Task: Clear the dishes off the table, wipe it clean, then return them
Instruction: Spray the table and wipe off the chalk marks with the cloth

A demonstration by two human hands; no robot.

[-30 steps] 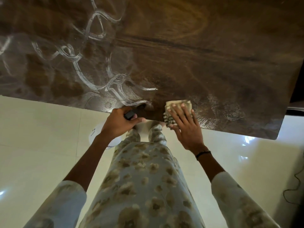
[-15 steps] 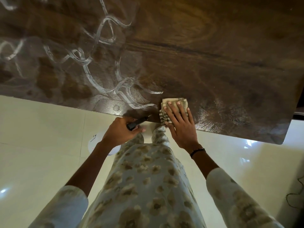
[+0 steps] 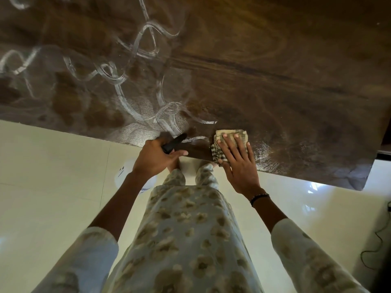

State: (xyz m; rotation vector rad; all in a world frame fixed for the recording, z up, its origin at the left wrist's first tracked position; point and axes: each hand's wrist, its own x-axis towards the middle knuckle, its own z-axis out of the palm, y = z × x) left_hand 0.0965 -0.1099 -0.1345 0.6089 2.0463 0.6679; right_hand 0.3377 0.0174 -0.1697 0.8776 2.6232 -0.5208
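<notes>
Pressing flat on a folded cloth [image 3: 229,144], the right hand [image 3: 238,166] has fingers straight, at the table's [image 3: 296,92] near edge. Left hand [image 3: 155,159] grips a black spray bottle [image 3: 173,142], nozzle pointing far-right. White smear streaks [image 3: 135,106] lie far-left of the cloth, running left along the table; the right hand has the cloth, so it likely sweeps leftward.

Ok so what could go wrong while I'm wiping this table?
1. The cloth under your right hand sits at the table edge; it might slip off.
2. White cleaner streaks to the left are unwiped and may dry on.
3. The spray bottle in your left hand could drip.
</notes>
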